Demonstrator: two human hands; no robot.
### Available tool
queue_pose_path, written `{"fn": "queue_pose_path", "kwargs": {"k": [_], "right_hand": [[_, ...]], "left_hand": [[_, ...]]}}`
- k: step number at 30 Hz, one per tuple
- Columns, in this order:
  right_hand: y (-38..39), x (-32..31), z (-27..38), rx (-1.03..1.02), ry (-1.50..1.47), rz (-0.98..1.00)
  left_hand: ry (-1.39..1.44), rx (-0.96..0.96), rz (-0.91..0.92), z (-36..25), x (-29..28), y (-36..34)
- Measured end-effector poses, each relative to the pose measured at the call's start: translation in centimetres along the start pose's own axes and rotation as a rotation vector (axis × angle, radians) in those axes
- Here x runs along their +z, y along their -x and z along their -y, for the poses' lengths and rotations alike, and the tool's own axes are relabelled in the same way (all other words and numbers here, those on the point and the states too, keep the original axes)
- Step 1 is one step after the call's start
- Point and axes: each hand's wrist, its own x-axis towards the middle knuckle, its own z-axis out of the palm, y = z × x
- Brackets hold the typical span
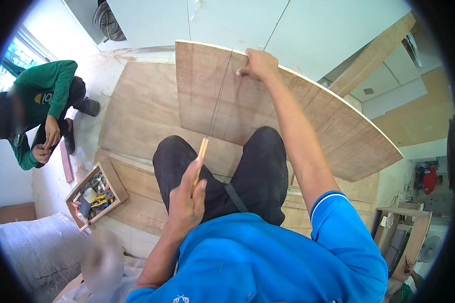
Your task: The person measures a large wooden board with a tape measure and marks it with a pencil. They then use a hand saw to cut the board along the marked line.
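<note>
My left hand point(187, 198) is closed around the wooden handle of what looks like a hand saw point(203, 148). Its thin blade, seen almost edge-on, runs up as a dark line across a plywood board point(278, 111) to its far edge. Farther out, my right hand point(260, 64) grips that pale edge, thumb on the near face and fingers over the top. The board is tilted up beyond my knees, just right of the blade's tip where my right hand holds it. Whether the blade has cut into the edge is too fine to tell.
More plywood sheets point(131, 101) lie on the floor. A wooden toolbox point(119, 184) full of hand tools stands at left, near a plastic-wrapped bundle point(40, 247). A person in green point(50, 91) crouches at far left, hands together. White cabinets point(227, 25) stand ahead; a wooden frame point(407, 214) is at right.
</note>
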Motion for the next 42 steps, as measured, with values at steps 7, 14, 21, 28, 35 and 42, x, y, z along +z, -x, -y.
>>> {"fn": "queue_pose_path", "kwargs": {"k": [7,14,21,28,35,42], "right_hand": [[-0.3,-0.7,2.1,-0.042,0.029,0.006],[0.0,-0.4,0.2,-0.01,-0.009,-0.018],[-0.7,-0.5,2.2,-0.064,-0.008,-0.015],[-0.3,-0.1,-0.7,-0.001,-0.026,-0.026],[-1.0,-0.1,2.0,-0.067,0.002,-0.031],[-0.3,-0.5,0.0,0.01,-0.031,0.024]], "left_hand": [[0.083,-0.03,-0.043,4.3,6.4,-19.3],[0.008,-0.064,-0.002,1.1,1.1,-1.1],[0.001,0.12,-0.165,6.4,7.0,-19.4],[0.005,0.01,0.011,1.3,0.8,-1.1],[0.032,0.149,-0.17,7.0,7.3,-16.8],[-0.011,-0.014,0.007,1.6,1.9,-2.9]]}}
